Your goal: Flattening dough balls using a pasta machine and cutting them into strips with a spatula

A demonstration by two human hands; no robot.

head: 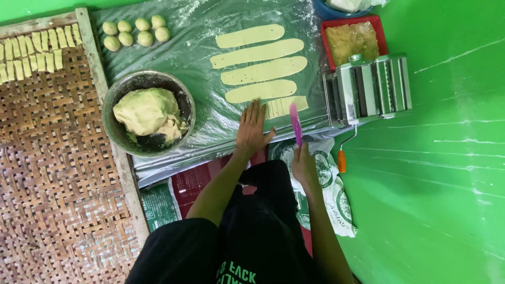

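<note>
Left hand [253, 129] flat (fingers spread) on dough strip [286, 105]; right hand [304, 164] gripping pink knife [295, 123]

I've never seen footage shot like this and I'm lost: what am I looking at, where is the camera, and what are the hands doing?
The one picture comes from a camera worn on a person's head, looking down at their own lap and hands. No machine does the work here. They sit on a green floor in front of a plastic sheet dusted with flour. The left hand lies flat on a partly cut dough strip. The right hand holds a pink knife, blade pointing at that strip. Beyond lie four long dough strips and eight small dough balls. A metal bowl holds a big lump of dough. On the right stands a hand-cranked roller machine, with a red tray behind it. On the left, a woven bamboo tray carries small cut pieces.
</note>
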